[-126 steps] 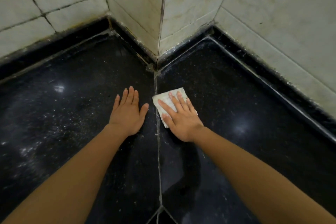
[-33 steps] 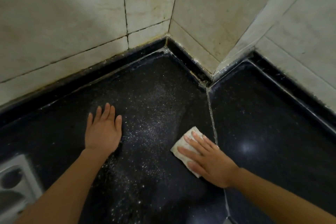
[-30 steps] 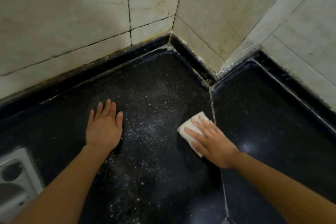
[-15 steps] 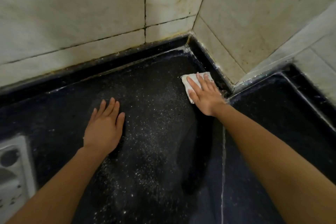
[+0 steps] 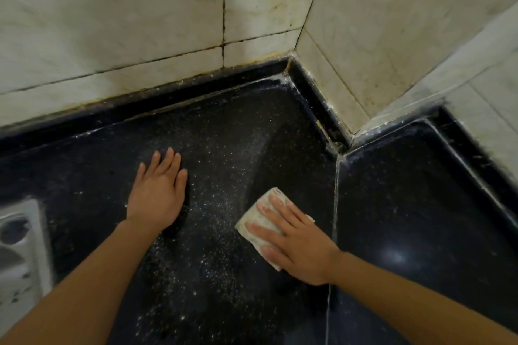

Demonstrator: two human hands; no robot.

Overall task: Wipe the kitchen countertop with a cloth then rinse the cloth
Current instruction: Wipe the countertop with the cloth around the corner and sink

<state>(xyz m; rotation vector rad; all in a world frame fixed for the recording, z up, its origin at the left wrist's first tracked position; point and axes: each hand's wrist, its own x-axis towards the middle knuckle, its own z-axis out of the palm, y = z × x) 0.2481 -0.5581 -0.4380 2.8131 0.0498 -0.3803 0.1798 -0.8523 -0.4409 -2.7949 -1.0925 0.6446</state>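
A folded white cloth [image 5: 259, 217] lies flat on the black stone countertop [image 5: 224, 134]. My right hand [image 5: 297, 244] presses down on it with fingers spread, covering its near half. My left hand [image 5: 158, 193] rests palm down on the counter to the left, holding nothing. White specks of dust cover the counter between and below the hands. A darker, smoother band runs from the cloth up toward the wall corner.
Stained cream wall tiles [image 5: 126, 22] rise behind the counter, and a tiled pillar corner [image 5: 356, 64] juts out at the right. A pale seam [image 5: 335, 204] divides the two counter slabs. A white stove edge [image 5: 19, 246] shows at the far left.
My right hand has dragged the cloth back from the wall corner toward me, just left of the seam. My left hand has stayed flat in place.
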